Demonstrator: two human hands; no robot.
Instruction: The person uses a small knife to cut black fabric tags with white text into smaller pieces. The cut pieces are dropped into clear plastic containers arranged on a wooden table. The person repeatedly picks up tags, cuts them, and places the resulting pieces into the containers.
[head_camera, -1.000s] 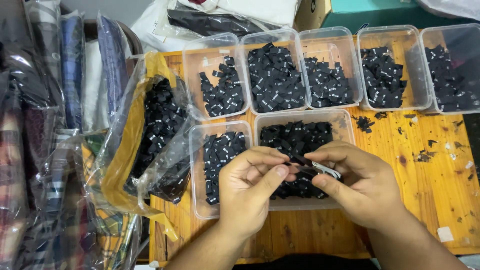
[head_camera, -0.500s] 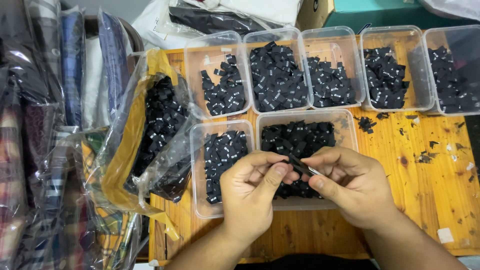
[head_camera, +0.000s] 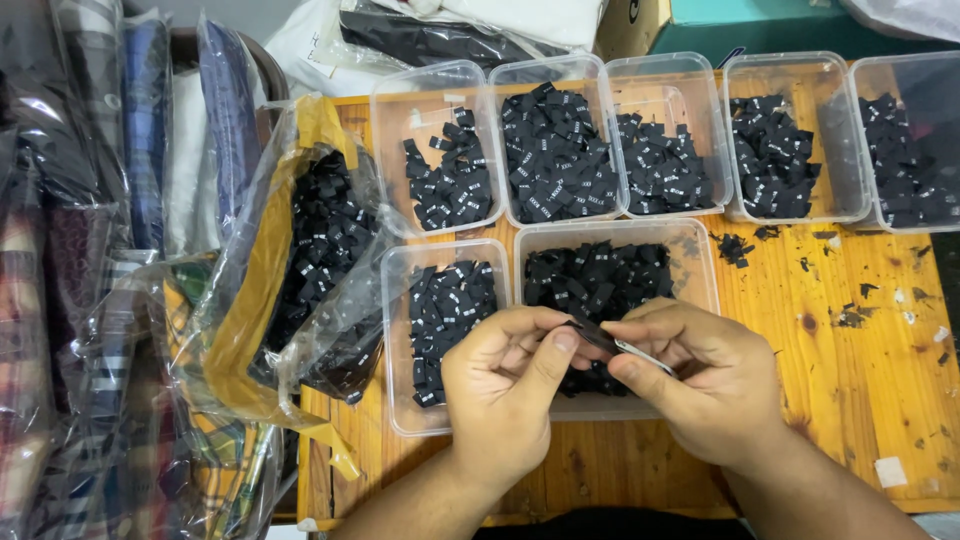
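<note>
— Pinching that black label (head_camera: 597, 338) between both hands, aren't you? Left hand (head_camera: 505, 385) and right hand (head_camera: 690, 385) each have thumb and fingertip closed on it, over the near tub (head_camera: 700, 262).

— So what could slip?

— Your grip is only on its edges (it's tiny). Loosen one side and it may drop into the tub's pile, or land in the next tub (head_camera: 398, 330) and mix.

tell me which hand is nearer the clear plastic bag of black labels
Left. The left hand is just right of the clear plastic bag, with one small tub between them. The right hand sits farther right, beyond the left hand.
</note>
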